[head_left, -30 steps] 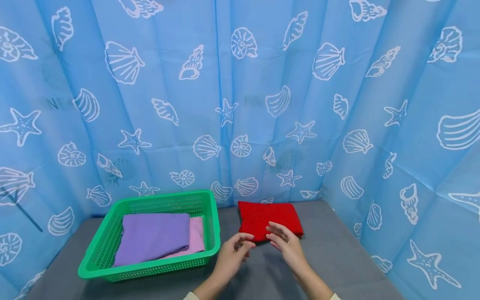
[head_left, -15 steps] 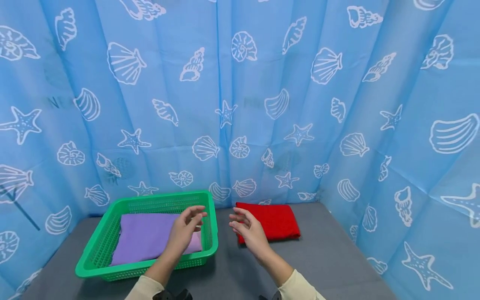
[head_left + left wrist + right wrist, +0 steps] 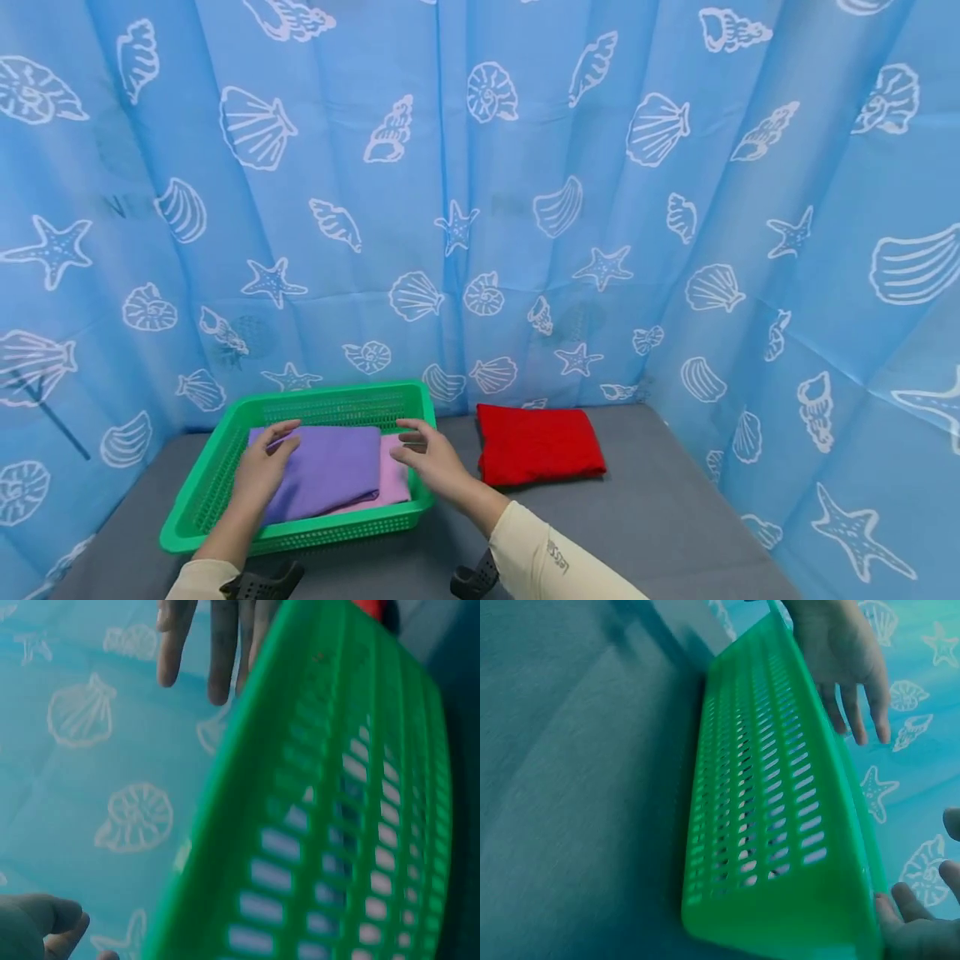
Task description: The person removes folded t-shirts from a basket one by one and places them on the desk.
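A green plastic basket [image 3: 330, 392] holds a folded purple cloth [image 3: 333, 467] lying over a folded pink cloth [image 3: 394, 475]. My left hand [image 3: 262, 468] hovers above the basket's left part, beside the purple cloth, fingers loosely bent around nothing. Above the basket's right part, near its rim, is my right hand [image 3: 437, 460], likewise holding nothing. The left wrist view has the basket wall [image 3: 360, 787] close up, the left hand [image 3: 41, 922] at lower left and the right hand [image 3: 214, 641] at top. Whether either hand touches the rim I cannot tell.
A folded red cloth [image 3: 540, 446] lies on the grey table [image 3: 637, 517], right of the basket. A blue curtain [image 3: 480, 233] with white shells and starfish hangs behind and along the right side. Both wrists carry black straps, the right one's strap [image 3: 476, 575] showing.
Both hands have moved left, from in front of the red cloth to over the basket, and have spread apart. Basket and cloths stay in place.
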A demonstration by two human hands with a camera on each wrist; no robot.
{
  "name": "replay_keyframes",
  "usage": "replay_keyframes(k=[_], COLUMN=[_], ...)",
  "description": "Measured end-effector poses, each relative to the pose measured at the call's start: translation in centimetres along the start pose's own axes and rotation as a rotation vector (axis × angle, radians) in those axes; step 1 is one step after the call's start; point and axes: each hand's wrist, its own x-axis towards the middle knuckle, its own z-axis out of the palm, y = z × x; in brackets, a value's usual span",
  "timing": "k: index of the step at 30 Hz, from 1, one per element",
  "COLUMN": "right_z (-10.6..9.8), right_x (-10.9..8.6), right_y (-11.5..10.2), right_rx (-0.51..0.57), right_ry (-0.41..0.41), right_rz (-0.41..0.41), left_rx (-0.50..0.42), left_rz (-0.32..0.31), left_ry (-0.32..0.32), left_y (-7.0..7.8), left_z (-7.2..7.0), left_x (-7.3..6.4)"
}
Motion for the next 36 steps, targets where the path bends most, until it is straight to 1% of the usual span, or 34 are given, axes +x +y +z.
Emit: replay_keyframes(k=[3,5,7,10,12,15,18,20,22,25,27,30,33,36], right_z=[0.9,1.3,1.5,1.9,2.2,2.5,2.9,3.2,3.4,3.7,4.0,4.1,4.1,4.2], right_x=[0.9,1.4,1.8,2.4,2.6,2.9,3.2,3.3,3.4,3.4,3.5,3.7,4.0,4.4], right_y=[-0.1,-0.2,-0.2,-0.2,-0.1,0.1,0.5,0.6,0.7,0.9,1.1,1.4,1.5,1.8], right_rx=[0.028,0.058,0.08,0.103,0.112,0.113,0.106,0.101,0.077,0.039,0.018,0.024,0.064,0.107], right_ry=[-0.007,0.0,0.009,0.026,0.031,0.023,0.012,0.002,-0.001,-0.001,0.004,0.01,0.017,0.027], right_rz=[0.048,0.087,0.121,0.153,0.162,0.172,0.183,0.191,0.196,0.202,0.21,0.238,0.278,0.315], left_rx=[0.017,0.033,0.065,0.136,0.176,0.207,0.196,0.169,0.14,0.114,0.11,0.107,0.113,0.141], left_rz=[-0.032,-0.051,-0.056,-0.048,-0.04,-0.042,-0.075,-0.109,-0.145,-0.175,-0.18,-0.178,-0.17,-0.156], left_ry=[-0.008,-0.008,-0.012,0.002,0.008,0.013,-0.012,-0.046,-0.078,-0.115,-0.134,-0.157,-0.176,-0.183], left_y=[-1.0,-1.4,-1.5,-1.8,-2.0,-2.5,-3.1,-3.5,-3.9,-4.5,-4.7,-5.0,-4.9,-4.7], left_z=[-1.0,-1.5,-1.8,-2.1,-2.2,-2.5,-2.8,-3.1,-3.2,-3.1,-3.0,-2.9,-2.8,-2.8], left_x=[0.3,0.5,0.8,1.2,1.5,1.8,2.1,2.2,2.2,2.3,2.4,2.6,2.8,2.9])
